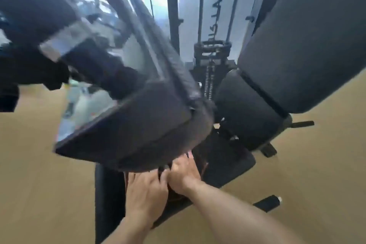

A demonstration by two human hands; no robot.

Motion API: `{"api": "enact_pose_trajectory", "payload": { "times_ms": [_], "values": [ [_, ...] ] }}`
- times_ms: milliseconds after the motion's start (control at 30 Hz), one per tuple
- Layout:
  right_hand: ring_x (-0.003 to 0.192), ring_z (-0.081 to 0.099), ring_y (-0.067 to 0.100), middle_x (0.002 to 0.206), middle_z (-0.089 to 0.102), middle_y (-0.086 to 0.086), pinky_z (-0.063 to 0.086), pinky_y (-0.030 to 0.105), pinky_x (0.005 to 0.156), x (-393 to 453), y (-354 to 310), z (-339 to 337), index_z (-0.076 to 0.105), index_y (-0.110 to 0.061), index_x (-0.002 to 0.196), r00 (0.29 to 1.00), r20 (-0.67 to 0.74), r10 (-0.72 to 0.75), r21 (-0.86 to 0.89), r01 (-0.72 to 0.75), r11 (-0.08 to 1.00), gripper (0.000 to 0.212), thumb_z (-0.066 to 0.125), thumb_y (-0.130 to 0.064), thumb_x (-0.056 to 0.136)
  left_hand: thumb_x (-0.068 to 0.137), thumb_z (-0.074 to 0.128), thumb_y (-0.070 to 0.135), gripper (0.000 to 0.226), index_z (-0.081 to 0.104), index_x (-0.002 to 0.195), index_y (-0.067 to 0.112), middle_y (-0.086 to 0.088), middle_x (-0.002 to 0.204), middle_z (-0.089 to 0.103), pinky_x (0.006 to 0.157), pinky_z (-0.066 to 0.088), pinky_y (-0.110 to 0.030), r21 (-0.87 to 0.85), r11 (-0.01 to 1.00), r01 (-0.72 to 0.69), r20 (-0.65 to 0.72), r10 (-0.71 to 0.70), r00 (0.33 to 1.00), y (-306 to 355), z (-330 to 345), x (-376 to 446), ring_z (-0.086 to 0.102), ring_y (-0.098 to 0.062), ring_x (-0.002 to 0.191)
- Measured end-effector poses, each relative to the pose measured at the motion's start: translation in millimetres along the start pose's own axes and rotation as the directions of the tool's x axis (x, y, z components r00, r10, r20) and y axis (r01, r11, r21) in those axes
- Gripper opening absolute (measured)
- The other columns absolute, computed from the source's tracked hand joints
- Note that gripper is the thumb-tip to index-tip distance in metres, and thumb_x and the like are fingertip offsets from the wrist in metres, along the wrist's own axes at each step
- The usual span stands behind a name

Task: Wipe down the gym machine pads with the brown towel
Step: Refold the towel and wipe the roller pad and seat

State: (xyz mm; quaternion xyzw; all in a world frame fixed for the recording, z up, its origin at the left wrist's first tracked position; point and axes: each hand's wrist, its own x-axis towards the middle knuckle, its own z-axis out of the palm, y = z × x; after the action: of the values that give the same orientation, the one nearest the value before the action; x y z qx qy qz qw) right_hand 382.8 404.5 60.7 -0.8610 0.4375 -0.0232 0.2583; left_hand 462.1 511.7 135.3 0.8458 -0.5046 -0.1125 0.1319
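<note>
The view is motion-blurred. My left hand [145, 190] and my right hand [183, 174] lie side by side on the black seat pad [227, 160] at the bottom centre. Under them lies the brown towel [175, 196], of which only dark slivers show. My left fingers curl down onto the towel. My right fingers stretch forward on it, their tips partly under a big black arm pad [138, 130] that hangs just above. Two black back pads [247, 109] [307, 45] rise at the right.
The machine's weight stack, cables and frame [212, 53] stand behind the seat. Black handle pegs [267, 203] [303, 124] stick out at the right. Another dark padded arm [29, 6] fills the upper left. Tan floor [39, 184] lies on both sides.
</note>
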Motion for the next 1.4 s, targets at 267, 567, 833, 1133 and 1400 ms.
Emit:
{"api": "enact_pose_trajectory", "payload": {
  "times_ms": [267,567,833,1133,1400],
  "values": [
    [0.158,0.006,0.02,0.17,0.019,-0.006,-0.008,0.042,0.127,-37,181,-30,0.029,-0.029,0.159,0.95,-0.145,0.277,0.151,-0.255,0.955,0.059,0.029,-0.051,0.104,0.096,0.017,0.07,0.079,0.041,0.154,0.022,0.002,0.164,0.029,0.126,0.007,-0.045,0.406,0.895,-0.185,0.121,0.148,0.982,23,60,-5,0.012,-0.016,0.156],
    [0.157,0.012,0.022,0.164,0.032,-0.002,0.013,0.045,0.128,-70,252,-42,0.037,-0.032,0.155,0.926,-0.149,0.347,0.353,-0.278,0.893,0.051,0.048,-0.031,0.104,0.094,0.03,0.063,0.076,0.047,0.15,0.014,-0.007,0.16,0.039,0.122,0.024,-0.053,0.514,0.838,-0.184,0.154,0.121,0.981,46,78,-9,0.031,-0.026,0.151],
    [0.146,0.038,0.006,0.149,0.056,-0.009,0.018,0.028,0.126,-56,141,-31,0.057,-0.022,0.145,0.947,-0.208,-0.246,0.429,0.314,0.847,0.048,0.051,-0.036,0.099,0.098,0.029,0.06,0.071,0.044,0.15,0.015,-0.009,0.16,0.04,0.12,0.027,-0.057,0.532,0.822,-0.205,0.129,0.16,0.979,41,84,-6,0.031,-0.03,0.151],
    [0.14,0.048,0.023,0.136,0.065,0.002,0.034,0.05,0.119,30,108,-26,0.061,-0.013,0.137,0.938,-0.344,-0.035,0.394,0.178,0.902,0.041,0.062,-0.02,0.097,0.1,0.021,0.062,0.072,0.042,0.152,0.018,-0.008,0.161,0.038,0.117,0.031,-0.059,0.535,0.819,-0.209,0.147,0.154,0.977,39,87,-3,0.031,-0.031,0.151],
    [0.15,0.031,0.019,0.149,0.054,-0.002,0.013,0.043,0.127,67,77,-62,0.058,-0.022,0.141,0.987,-0.147,-0.063,0.463,0.125,0.877,0.043,0.06,-0.029,0.099,0.099,0.025,0.061,0.071,0.043,0.152,0.017,-0.01,0.161,0.039,0.117,0.031,-0.059,0.531,0.82,-0.215,0.163,0.15,0.975,39,86,-4,0.032,-0.034,0.15]
  ]
}}
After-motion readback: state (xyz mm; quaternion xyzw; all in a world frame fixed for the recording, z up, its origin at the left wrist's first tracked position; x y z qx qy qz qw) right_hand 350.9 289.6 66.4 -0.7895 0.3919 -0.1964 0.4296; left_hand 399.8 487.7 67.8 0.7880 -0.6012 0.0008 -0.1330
